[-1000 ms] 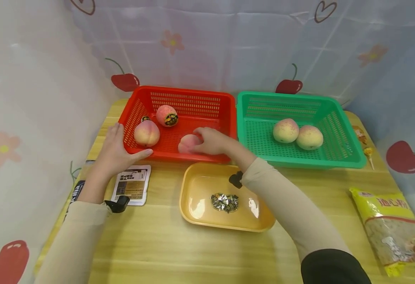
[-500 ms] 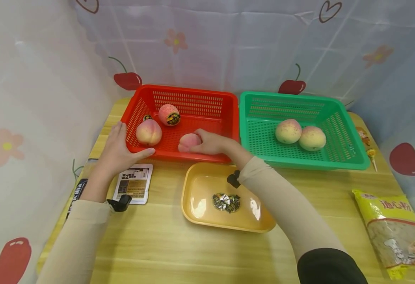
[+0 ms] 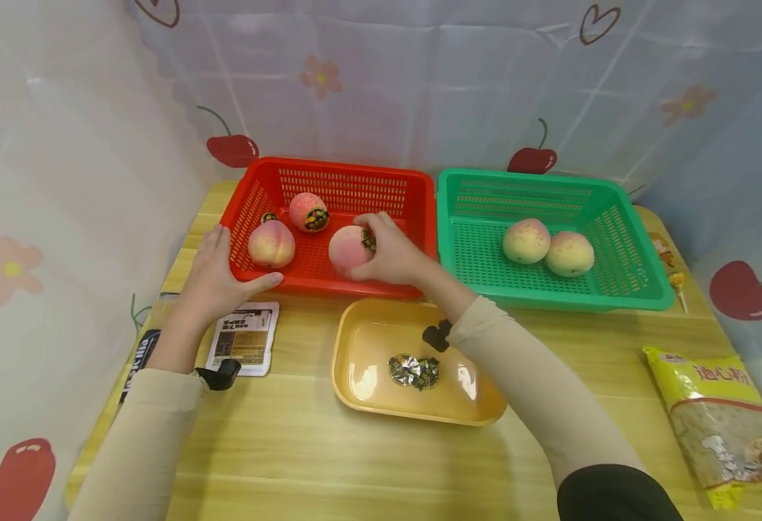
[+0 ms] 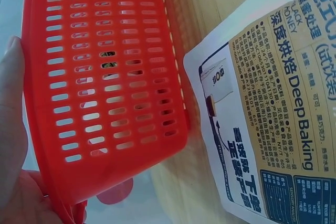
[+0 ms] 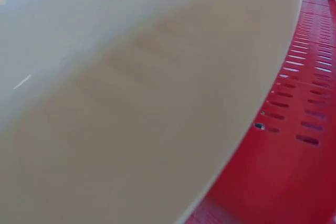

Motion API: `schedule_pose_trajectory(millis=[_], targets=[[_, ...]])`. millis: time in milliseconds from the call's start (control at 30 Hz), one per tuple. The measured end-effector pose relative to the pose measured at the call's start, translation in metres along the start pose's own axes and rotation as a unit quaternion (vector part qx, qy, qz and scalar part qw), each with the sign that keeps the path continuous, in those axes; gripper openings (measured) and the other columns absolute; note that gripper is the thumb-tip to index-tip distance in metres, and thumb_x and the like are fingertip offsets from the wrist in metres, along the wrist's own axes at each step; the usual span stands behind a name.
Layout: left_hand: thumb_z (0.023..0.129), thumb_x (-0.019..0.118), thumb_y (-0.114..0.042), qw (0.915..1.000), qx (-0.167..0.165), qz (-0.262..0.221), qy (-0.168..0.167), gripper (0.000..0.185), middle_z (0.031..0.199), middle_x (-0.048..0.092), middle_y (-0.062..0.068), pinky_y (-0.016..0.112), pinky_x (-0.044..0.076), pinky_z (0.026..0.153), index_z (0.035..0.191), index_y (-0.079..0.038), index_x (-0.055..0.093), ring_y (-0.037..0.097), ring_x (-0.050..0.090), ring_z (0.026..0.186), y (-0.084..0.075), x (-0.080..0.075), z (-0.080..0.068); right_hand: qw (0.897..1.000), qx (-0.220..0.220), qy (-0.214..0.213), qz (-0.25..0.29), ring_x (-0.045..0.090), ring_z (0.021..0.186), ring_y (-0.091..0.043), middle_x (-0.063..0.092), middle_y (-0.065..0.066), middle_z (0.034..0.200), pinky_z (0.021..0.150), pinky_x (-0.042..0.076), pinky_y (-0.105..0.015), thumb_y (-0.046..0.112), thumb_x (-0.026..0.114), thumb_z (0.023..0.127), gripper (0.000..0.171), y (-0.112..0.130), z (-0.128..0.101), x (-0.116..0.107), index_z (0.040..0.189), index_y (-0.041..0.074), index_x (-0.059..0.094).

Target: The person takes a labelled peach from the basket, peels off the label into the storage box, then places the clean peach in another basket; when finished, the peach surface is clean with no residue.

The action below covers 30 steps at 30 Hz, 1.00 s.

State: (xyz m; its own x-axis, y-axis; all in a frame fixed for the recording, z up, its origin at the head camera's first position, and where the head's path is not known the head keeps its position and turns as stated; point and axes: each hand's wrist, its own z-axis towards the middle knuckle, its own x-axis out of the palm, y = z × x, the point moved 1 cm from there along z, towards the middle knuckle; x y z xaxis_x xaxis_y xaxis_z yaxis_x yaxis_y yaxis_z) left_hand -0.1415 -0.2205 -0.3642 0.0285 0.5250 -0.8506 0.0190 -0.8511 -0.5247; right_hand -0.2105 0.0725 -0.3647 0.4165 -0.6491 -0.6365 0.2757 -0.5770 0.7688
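My right hand (image 3: pixel 390 251) holds a pink peach (image 3: pixel 346 250) with a dark patterned sticker, over the right half of the red basket (image 3: pixel 381 287). Its thumb lies at the near side of the fruit. At the basket's front left corner, my left hand (image 3: pixel 214 282) grips the rim, thumb along the front edge; the left wrist view shows the hand against the basket's rim (image 4: pixel 31 72). Two other peaches lie inside: a pale one (image 3: pixel 271 244) at front left and a pinker stickered one (image 3: pixel 308 211) behind it. A pale blurred surface fills most of the right wrist view, hiding the right hand.
A green basket (image 3: pixel 569 295) with two peaches (image 3: pixel 547 247) stands right of the red one. In front lies a yellow tray (image 3: pixel 394 414) with shiny dark stickers (image 3: pixel 413 371). A printed packet (image 3: pixel 244 339) is at left, a yellow food bag (image 3: pixel 719 420) at right.
My right hand has raised and turned the peach, so its dark sticker now shows towards the right. The left hand has stayed at the basket's corner.
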Motion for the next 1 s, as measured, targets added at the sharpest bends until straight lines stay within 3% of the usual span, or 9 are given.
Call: schedule_pose_trajectory(millis=[200,433,600,800,1000], targets=[[0.075,0.069,-0.072,1.0000,0.002,0.001,-0.002,0.125,0.168,0.000,0.016,0.075,0.027,0.109,0.160,-0.007,0.003,0.044,0.010,0.151,0.000,0.001,-0.001,0.998,-0.019,-0.031,0.051,0.051,0.118,-0.020,0.042,-0.003,0.138,0.093,0.057,-0.036,0.027,0.089,0.070,0.086,0.002,-0.011,-0.008,0.143,0.020,0.044],[0.077,0.067,-0.073,0.9999,-0.005,0.008,0.008,0.127,0.167,-0.003,0.019,0.072,0.021,0.114,0.159,-0.002,0.000,0.044,0.006,0.152,0.001,0.001,-0.001,0.995,-0.034,-0.060,0.069,0.044,0.121,-0.017,0.052,0.005,0.128,0.086,0.058,-0.035,0.036,0.092,0.066,0.085,-0.001,-0.021,-0.019,0.138,0.032,0.048],[0.077,0.068,-0.072,1.0000,0.001,0.010,0.001,0.126,0.167,-0.001,0.019,0.073,0.023,0.112,0.159,-0.002,0.002,0.044,0.008,0.152,0.002,0.001,-0.001,0.991,-0.063,-0.061,0.097,0.051,0.117,-0.014,0.050,0.010,0.131,0.090,0.057,-0.035,0.031,0.093,0.067,0.083,0.002,-0.029,-0.025,0.137,0.032,0.049],[0.077,0.069,-0.071,0.9999,0.007,0.008,-0.007,0.125,0.167,0.000,0.018,0.075,0.024,0.110,0.159,-0.003,0.004,0.045,0.009,0.152,0.001,0.001,-0.002,0.989,-0.085,-0.070,0.100,0.049,0.122,-0.017,0.047,0.003,0.137,0.098,0.053,-0.040,0.017,0.093,0.066,0.090,0.004,-0.035,-0.031,0.142,0.024,0.046],[0.076,0.069,-0.072,0.9999,0.005,0.007,-0.007,0.125,0.167,0.001,0.018,0.075,0.027,0.108,0.159,-0.004,0.005,0.045,0.011,0.151,0.001,0.001,-0.001,0.986,-0.113,-0.107,0.051,0.042,0.125,-0.015,0.050,0.006,0.136,0.096,0.052,-0.039,0.022,0.093,0.066,0.086,0.000,-0.042,-0.035,0.140,0.023,0.047]])
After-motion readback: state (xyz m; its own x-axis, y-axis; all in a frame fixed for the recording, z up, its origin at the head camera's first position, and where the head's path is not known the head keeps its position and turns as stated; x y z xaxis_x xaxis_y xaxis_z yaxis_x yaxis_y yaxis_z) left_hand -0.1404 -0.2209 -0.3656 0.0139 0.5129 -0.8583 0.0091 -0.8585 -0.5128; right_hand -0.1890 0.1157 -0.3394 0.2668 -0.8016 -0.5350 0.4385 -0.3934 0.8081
